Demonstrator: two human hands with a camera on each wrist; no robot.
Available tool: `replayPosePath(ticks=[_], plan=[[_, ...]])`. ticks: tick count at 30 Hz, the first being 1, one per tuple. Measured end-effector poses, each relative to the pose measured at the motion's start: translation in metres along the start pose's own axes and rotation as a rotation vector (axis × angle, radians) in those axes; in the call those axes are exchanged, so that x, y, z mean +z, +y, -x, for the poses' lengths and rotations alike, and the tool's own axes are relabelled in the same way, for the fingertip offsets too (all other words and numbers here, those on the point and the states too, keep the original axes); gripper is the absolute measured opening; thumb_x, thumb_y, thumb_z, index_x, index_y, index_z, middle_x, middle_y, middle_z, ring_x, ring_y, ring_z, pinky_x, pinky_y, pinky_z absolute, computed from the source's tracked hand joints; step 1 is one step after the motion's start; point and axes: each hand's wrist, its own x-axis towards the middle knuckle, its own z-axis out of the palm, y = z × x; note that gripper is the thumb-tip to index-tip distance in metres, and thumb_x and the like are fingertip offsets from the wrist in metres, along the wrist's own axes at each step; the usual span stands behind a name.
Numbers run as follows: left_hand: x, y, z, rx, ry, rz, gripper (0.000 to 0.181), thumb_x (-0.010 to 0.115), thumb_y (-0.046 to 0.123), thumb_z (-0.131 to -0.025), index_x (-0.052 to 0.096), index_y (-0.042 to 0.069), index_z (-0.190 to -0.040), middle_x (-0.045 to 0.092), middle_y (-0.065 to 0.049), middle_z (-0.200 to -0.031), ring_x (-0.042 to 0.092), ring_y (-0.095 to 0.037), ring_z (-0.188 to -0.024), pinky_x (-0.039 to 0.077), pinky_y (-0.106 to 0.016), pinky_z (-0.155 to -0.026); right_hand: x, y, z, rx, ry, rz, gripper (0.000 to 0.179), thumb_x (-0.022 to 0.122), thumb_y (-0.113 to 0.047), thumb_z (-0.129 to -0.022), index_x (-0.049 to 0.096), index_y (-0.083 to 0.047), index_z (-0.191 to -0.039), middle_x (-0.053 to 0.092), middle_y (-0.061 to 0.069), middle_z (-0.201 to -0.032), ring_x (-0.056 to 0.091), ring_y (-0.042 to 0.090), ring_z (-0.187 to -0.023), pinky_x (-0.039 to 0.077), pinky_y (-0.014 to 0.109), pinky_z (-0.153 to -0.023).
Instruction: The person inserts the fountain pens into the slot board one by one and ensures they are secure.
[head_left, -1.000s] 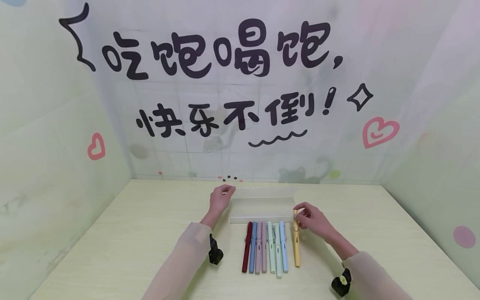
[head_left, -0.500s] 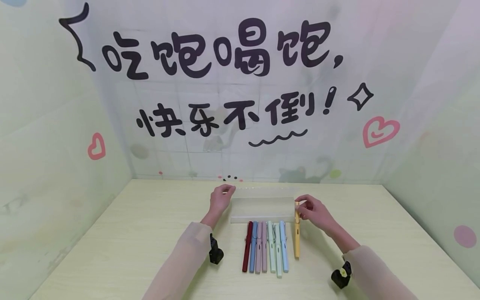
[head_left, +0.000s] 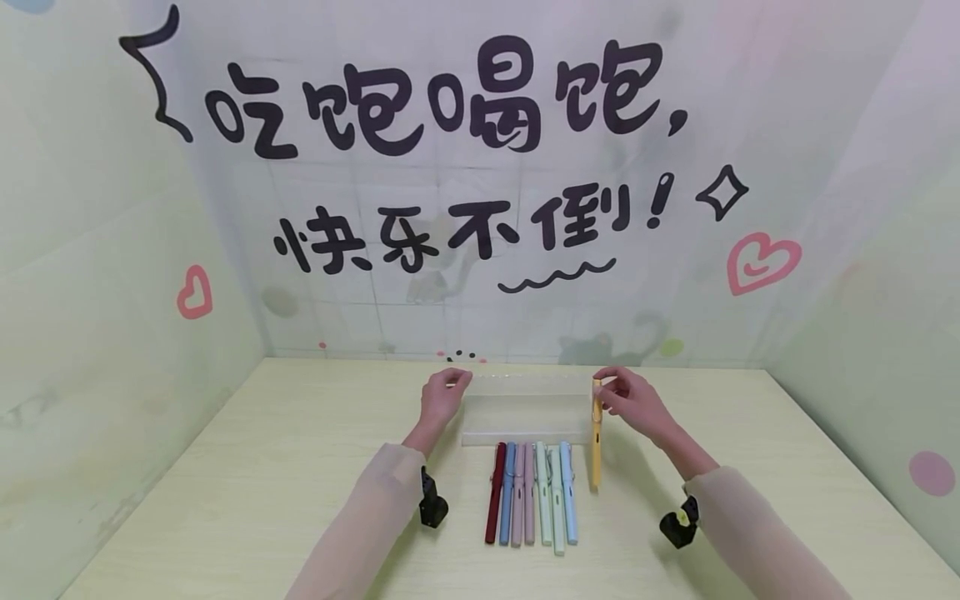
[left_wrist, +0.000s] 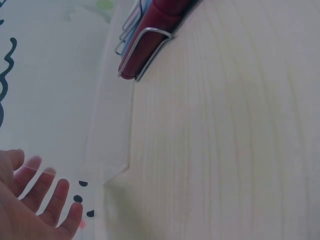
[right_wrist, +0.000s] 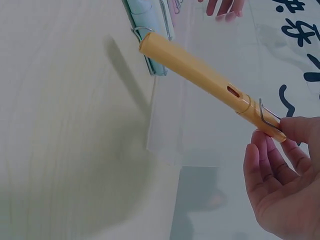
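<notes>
My right hand [head_left: 636, 408] pinches a yellow-orange pen [head_left: 596, 450] by the end with the metal clip. In the right wrist view the pen's other end points away from the hand, raised over the table with its shadow below. My left hand [head_left: 441, 396] holds the far left edge of a clear plastic box [head_left: 525, 412] between thumb and fingers; the other fingers spread behind the clear wall in the left wrist view. In front of the box lies a row of several pens: a dark red pen [head_left: 495, 493], a blue pen [head_left: 507, 495], mauve, pale green and a light blue pen [head_left: 569, 495].
The pale wood table [head_left: 300, 483] meets a printed back wall [head_left: 450, 325] close behind the box. Side walls stand left and right. A black wrist camera [head_left: 431, 500] sits on the left sleeve, another camera [head_left: 679, 523] on the right.
My right hand has lifted the yellow-orange pen and moved it away from me, up beside the box's right end. The left hand, the box and the row of pens have stayed in place.
</notes>
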Motion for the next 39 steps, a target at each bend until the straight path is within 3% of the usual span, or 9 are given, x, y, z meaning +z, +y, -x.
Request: replayPosePath(ticks=[13, 21, 25, 34, 39], plan=[[0.000, 0.000, 0.000, -0.002, -0.007, 0.007, 0.027, 0.053, 0.023, -0.089, 0.061, 0.001, -0.102, 0.060, -0.012, -0.099, 0.055, -0.026, -0.093, 0.045, -0.036, -0.078, -0.014, -0.008, -0.016, -0.016, 0.047, 0.078, 0.026, 0.054, -0.014, -0.089, 0.052, 0.002, -0.108, 0.060, 0.012, -0.083, 0.056, 0.021, -0.072, 0.048, 0.036, -0.063], [0.001, -0.002, -0.001, -0.010, -0.003, 0.006, 0.028, 0.053, 0.024, -0.089, 0.062, 0.002, -0.102, 0.060, -0.011, -0.099, 0.055, -0.026, -0.093, 0.045, -0.037, -0.078, -0.021, -0.014, -0.025, -0.013, 0.065, 0.071, 0.024, 0.054, -0.013, -0.089, 0.052, 0.000, -0.108, 0.060, 0.015, -0.087, 0.054, 0.029, -0.077, 0.047, 0.038, -0.064], [0.000, -0.001, -0.001, -0.004, -0.002, 0.006, 0.027, 0.053, 0.024, -0.089, 0.062, 0.001, -0.101, 0.060, -0.011, -0.099, 0.055, -0.026, -0.092, 0.045, -0.036, -0.078, -0.024, -0.020, -0.028, -0.016, 0.075, 0.078, 0.024, 0.053, -0.012, -0.089, 0.052, 0.001, -0.109, 0.060, 0.016, -0.089, 0.054, 0.026, -0.077, 0.048, 0.035, -0.063], [-0.002, 0.002, 0.002, 0.036, 0.007, -0.006, 0.027, 0.054, 0.023, -0.089, 0.063, -0.001, -0.098, 0.061, -0.013, -0.096, 0.057, -0.027, -0.090, 0.045, -0.037, -0.076, -0.022, -0.059, -0.019, -0.054, 0.121, 0.102, 0.022, 0.049, -0.002, -0.089, 0.051, 0.008, -0.108, 0.057, 0.028, -0.093, 0.053, 0.041, -0.081, 0.046, 0.028, -0.060], [-0.002, 0.001, 0.001, 0.037, 0.004, -0.005, 0.027, 0.054, 0.023, -0.089, 0.063, 0.000, -0.098, 0.061, -0.013, -0.097, 0.056, -0.027, -0.091, 0.045, -0.037, -0.077, -0.022, -0.036, -0.031, -0.051, 0.150, 0.130, 0.023, 0.051, -0.010, -0.089, 0.053, 0.001, -0.109, 0.059, 0.020, -0.093, 0.054, 0.033, -0.079, 0.048, 0.030, -0.060]])
